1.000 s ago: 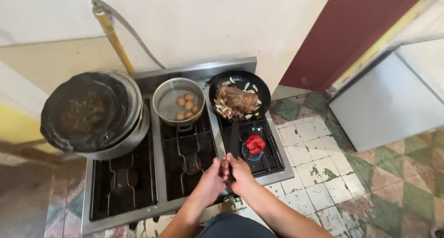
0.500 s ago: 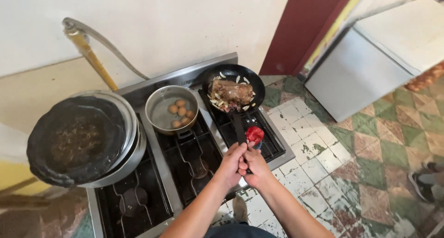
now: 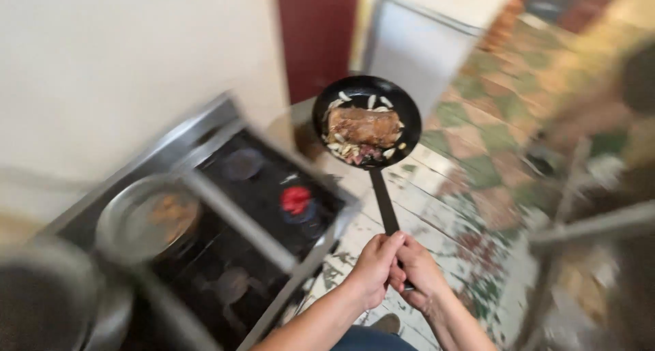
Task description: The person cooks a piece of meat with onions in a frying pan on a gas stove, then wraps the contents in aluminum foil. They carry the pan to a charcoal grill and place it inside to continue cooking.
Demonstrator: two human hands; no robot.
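Out past the stove's (image 3: 225,208) right edge, I hold the black frying pan (image 3: 366,121) level over the tiled floor (image 3: 471,180), meat and onion pieces lying in it. My left hand (image 3: 372,269) and right hand (image 3: 419,277) are both wrapped tight, pressed together, around the end of its long stiff handle (image 3: 384,201). So far from the bowl, it should feel nose-heavy and quick to tip. Open floor lies ahead; blurred metal furniture (image 3: 587,221) crowds my right.

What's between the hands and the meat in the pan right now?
In the head view, only the pan's long dark handle runs from the left hand and right hand up to the frying pan; below it lies bare, worn tiled floor.
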